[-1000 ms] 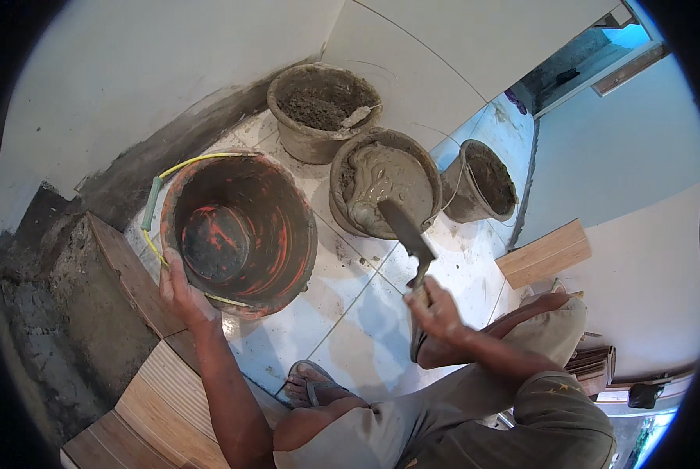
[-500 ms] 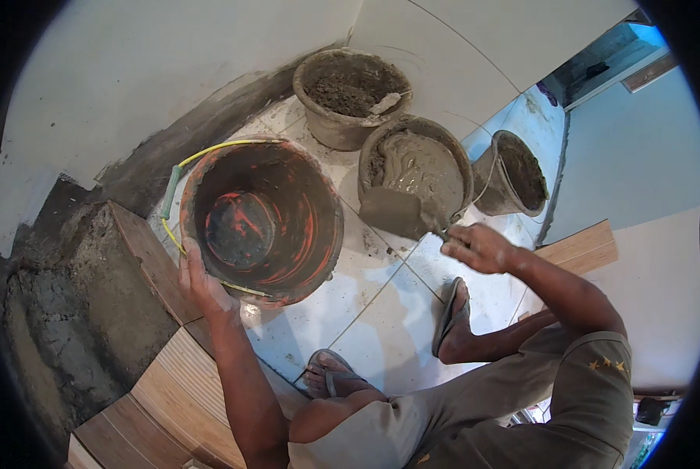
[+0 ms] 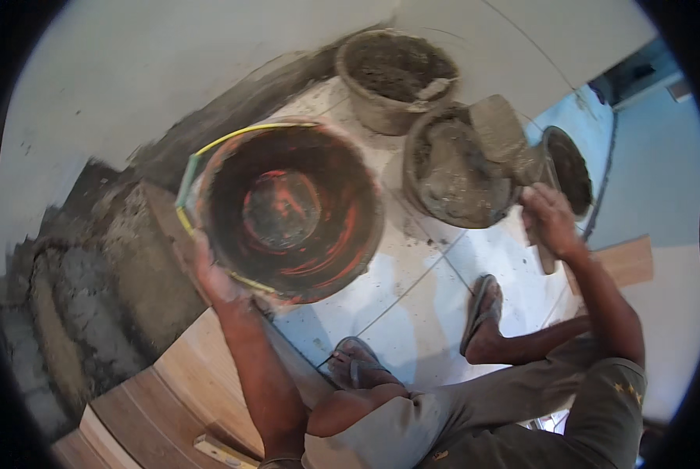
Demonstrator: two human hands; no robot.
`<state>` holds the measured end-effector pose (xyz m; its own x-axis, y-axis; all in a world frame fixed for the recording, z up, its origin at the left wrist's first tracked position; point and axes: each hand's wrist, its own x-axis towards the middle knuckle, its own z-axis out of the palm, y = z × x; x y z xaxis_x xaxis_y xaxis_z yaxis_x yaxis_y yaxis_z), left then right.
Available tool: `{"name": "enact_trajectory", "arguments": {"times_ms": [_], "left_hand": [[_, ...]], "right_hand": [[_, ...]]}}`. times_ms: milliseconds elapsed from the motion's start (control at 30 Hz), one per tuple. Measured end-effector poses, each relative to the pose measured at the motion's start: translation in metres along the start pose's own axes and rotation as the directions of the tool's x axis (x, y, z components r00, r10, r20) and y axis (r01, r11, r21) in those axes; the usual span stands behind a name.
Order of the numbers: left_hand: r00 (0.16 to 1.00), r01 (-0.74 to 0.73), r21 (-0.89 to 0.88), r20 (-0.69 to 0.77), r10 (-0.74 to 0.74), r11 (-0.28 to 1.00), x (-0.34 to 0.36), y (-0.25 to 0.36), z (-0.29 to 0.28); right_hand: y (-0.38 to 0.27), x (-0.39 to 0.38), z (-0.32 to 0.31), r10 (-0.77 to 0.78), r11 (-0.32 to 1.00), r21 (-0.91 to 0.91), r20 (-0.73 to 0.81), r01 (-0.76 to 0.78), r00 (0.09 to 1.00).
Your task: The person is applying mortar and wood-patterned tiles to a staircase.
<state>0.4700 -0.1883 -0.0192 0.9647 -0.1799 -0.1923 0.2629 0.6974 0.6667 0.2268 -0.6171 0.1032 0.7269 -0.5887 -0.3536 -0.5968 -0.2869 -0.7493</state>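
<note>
My left hand [image 3: 223, 273] grips the rim of a large mortar-smeared bucket [image 3: 342, 258], tilted so its inside faces me. Red-orange streaks show through the grey film within, and its yellow wire handle [image 3: 244, 137] with a green grip hangs at the left. Closed round the handle of a trowel is my right hand [image 3: 549, 219]. The trowel's broad grey blade [image 3: 497, 129] is raised over the right side of a tub [image 3: 412, 187] of wet mortar [image 3: 455, 168].
Behind stands another tub [image 3: 381, 117] with darker mix and a small tool on its rim. A smaller bucket [image 3: 572, 168] leans right of the mortar tub. Wood-look tiled steps [image 3: 139, 406] with a spirit level [image 3: 223, 452] lie lower left, beside rough mortar [image 3: 100, 289]. White floor tiles [image 3: 397, 289] surround my sandalled feet.
My right hand has swung the trowel up and right, from the mortar tub's near left edge to above its right side. My left hand still holds the bucket; the view has shifted slightly.
</note>
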Motion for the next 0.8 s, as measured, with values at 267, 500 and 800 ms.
{"name": "enact_trajectory", "arguments": {"times_ms": [267, 500, 800], "left_hand": [[0.998, 0.008, 0.05, 0.063, -0.011, 0.999, -0.002, -0.009, 0.003], [1.0, -0.008, 0.145, 0.01, 0.006, 0.989, -0.01, -0.006, 0.013], [0.997, 0.022, 0.148, -0.076, -0.011, 0.989, -0.002, -0.012, -0.004]], "right_hand": [[0.051, -0.063, 0.124, 0.227, 0.73, 0.671, -0.06, -0.129, 0.972], [0.063, -0.052, 0.18, 0.27, 0.668, 0.74, -0.139, -0.082, 0.953], [0.099, -0.113, 0.185, 0.235, 0.827, 0.531, -0.026, -0.185, 0.972]]}}
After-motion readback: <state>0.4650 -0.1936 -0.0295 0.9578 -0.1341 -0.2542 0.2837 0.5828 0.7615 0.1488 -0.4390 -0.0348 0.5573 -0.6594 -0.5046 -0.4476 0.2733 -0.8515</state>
